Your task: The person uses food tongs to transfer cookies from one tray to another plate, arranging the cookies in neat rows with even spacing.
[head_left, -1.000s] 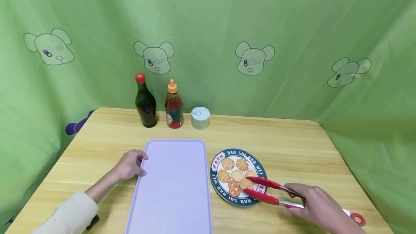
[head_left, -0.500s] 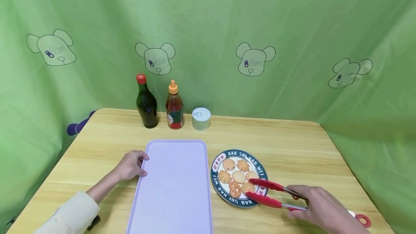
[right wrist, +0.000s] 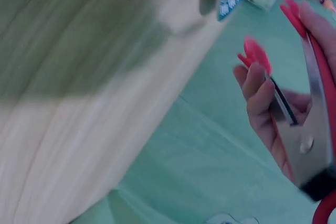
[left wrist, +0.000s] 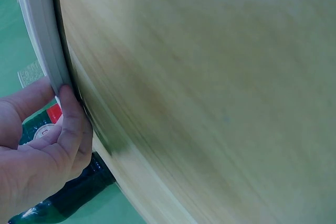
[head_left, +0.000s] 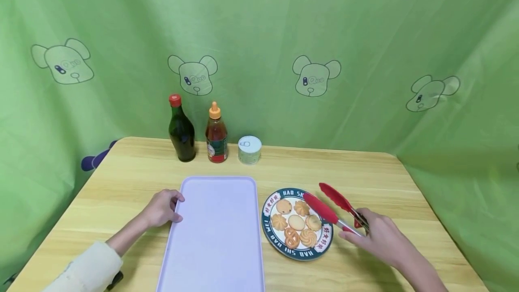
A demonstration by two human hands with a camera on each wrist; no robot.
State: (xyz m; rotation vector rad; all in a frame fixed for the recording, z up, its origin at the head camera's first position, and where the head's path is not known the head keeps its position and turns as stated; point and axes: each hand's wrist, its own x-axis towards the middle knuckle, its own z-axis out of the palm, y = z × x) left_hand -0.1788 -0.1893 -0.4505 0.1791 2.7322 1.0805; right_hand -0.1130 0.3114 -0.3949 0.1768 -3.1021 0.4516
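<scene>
My left hand (head_left: 163,207) grips the left rim of a lilac rectangular tray (head_left: 215,238); in the left wrist view its thumb and fingers pinch the tray edge (left wrist: 44,35). My right hand (head_left: 379,235) holds red-tipped metal tongs (head_left: 324,208), also seen in the right wrist view as tongs (right wrist: 299,145) with their arms apart and nothing between the tips. The tongs hang over the right rim of a round plate (head_left: 270,238) with dark green lettered edging. Several cookies lie on it, among them a pretzel-shaped cookie (head_left: 292,238) and a swirl cookie (head_left: 308,238).
Along the back of the wooden table (head_left: 344,170) stand a dark green bottle (head_left: 182,134) with a red cap, a sauce bottle (head_left: 216,139) with an orange tip and a pull-tab can (head_left: 249,150). A green curtain (head_left: 259,35) hangs behind and at both sides.
The tongs have lifted away from the cookies, and their tips have swung up and toward the back. The right hand rose slightly. Left hand and tray stay in place.
</scene>
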